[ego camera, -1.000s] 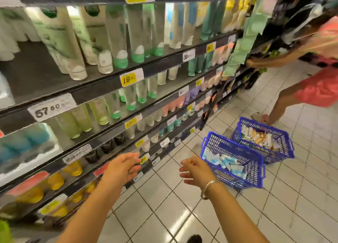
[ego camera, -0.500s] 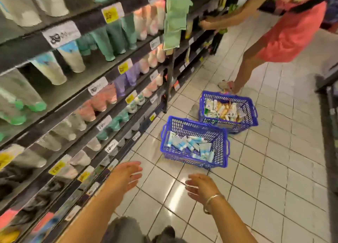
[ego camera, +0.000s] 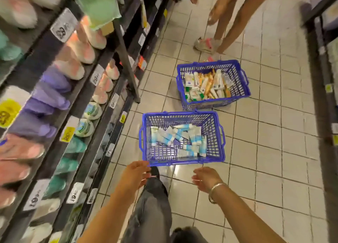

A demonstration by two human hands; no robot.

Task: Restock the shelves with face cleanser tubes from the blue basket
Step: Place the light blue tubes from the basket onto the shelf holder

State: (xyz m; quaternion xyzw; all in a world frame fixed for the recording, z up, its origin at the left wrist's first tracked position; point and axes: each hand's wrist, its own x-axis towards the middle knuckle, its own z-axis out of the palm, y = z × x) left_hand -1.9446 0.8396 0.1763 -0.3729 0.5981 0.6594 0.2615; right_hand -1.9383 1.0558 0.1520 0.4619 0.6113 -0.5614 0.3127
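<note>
Status: you have closed on the basket [ego camera: 182, 160]; left hand [ego camera: 134, 173] and right hand [ego camera: 206, 177] spread, empty; tubes [ego camera: 175, 136] unpicked.

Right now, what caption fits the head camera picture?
Two empty hands, left hand and right hand, reach toward the near blue basket of face cleanser tubes.
</note>
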